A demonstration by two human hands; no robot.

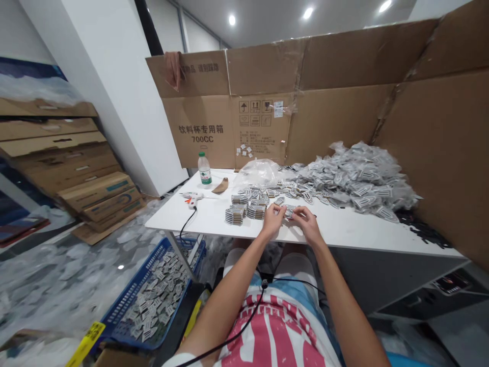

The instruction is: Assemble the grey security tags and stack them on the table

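Both hands meet over the front of the white table [208, 221]. My left hand [273, 221] pinches the left end of a small grey-and-white slotted piece [290, 209]. At its other end, the fingers of my right hand [306, 225] are closed on it; a small dark bit shows by those fingertips. Just left of my left hand stand neat stacks of the same slotted pieces [234, 214]. Beyond my hands lie loose slotted pieces [307, 197], some overlapping. My fingers partly cover the held piece.
A hot glue gun [193, 199], brown curved piece [220, 186] and bottle [205, 168] occupy the table's left. Bagged pieces [355, 176] heap at right, beside black strips [426, 230]. Cardboard [263, 71] walls the back. A blue basket [130, 293] of pieces sits on the floor.
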